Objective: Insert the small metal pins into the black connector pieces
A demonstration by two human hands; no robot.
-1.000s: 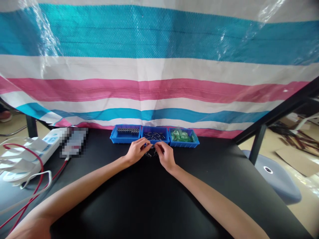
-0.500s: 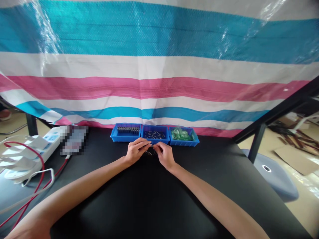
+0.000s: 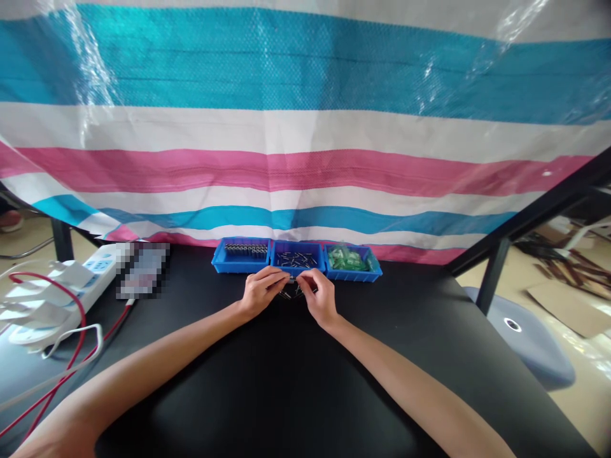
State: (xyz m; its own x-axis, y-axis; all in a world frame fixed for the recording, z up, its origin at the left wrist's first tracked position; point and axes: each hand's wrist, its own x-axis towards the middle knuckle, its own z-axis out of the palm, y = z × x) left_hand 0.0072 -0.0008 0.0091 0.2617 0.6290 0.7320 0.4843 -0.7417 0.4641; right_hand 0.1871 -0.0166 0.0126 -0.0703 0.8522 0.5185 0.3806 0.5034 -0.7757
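My left hand (image 3: 260, 291) and my right hand (image 3: 319, 295) meet fingertip to fingertip just in front of the middle bin. Both are closed in a pinch around something small and pale, too small to name. Below the fingers, a few thin dark metal pieces (image 3: 285, 294) lie on the table, partly hidden by the hands. The middle blue bin (image 3: 277, 245) holds scattered thin metal pins (image 3: 296, 259). In the left blue bin (image 3: 241, 261), short metal cylinders (image 3: 245, 249) stand in rows. Green plastic packets (image 3: 347, 259) fill the right blue bin (image 3: 356, 275).
On the left of the black table (image 3: 405, 337) lie a white power strip (image 3: 102, 257), red and white cables (image 3: 79, 305) and a blurred-out flat device (image 3: 142, 270). A striped sheet (image 3: 286, 127) hangs behind the bins. A grey stool (image 3: 529, 346) stands beyond the right edge.
My right hand has shifted slightly to the right, and its fingers are a little less bunched. The left hand stays nearly where it was. The bins have not moved.
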